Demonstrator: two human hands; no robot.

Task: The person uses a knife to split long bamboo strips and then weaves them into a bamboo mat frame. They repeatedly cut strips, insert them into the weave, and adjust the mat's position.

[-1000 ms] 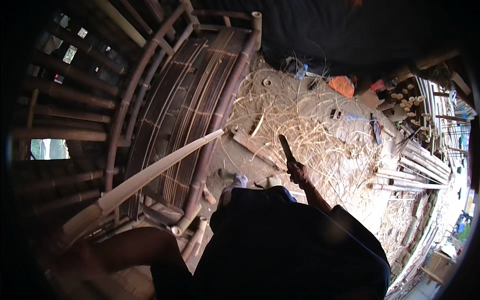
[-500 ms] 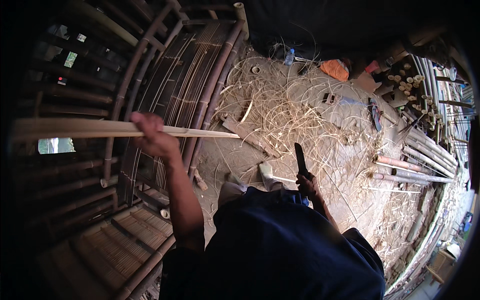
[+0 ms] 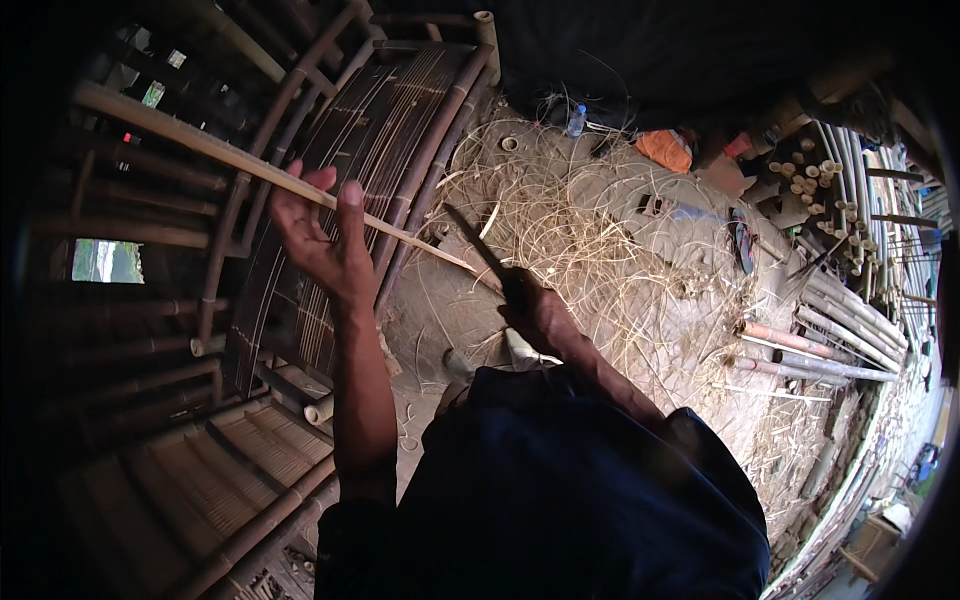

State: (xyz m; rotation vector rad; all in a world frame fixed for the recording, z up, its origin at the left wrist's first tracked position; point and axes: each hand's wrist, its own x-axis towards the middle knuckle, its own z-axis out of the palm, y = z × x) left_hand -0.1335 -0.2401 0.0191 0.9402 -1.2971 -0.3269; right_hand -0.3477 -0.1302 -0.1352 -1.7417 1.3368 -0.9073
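Shirt (image 3: 580, 490): plain, loose, soft folds; navy where light catches it, near black in shadow. Left sleeve (image 3: 362, 495) equally dark, stopping around the elbow. Right sleeve (image 3: 705, 450) dark, baggy; its edge blurs into the shirt from here. Left hand (image 3: 325, 240) and right hand (image 3: 535, 312) bare. Pale shoe (image 3: 522, 352), partly hidden; material unclear.

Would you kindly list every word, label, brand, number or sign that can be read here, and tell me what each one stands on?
None: no text can be read anywhere in this picture.
Bottle with blue on it: too small to read any label.
Orange bundle: too small to tell any print.
Knife and bamboo strip: no lettering that I can make out.
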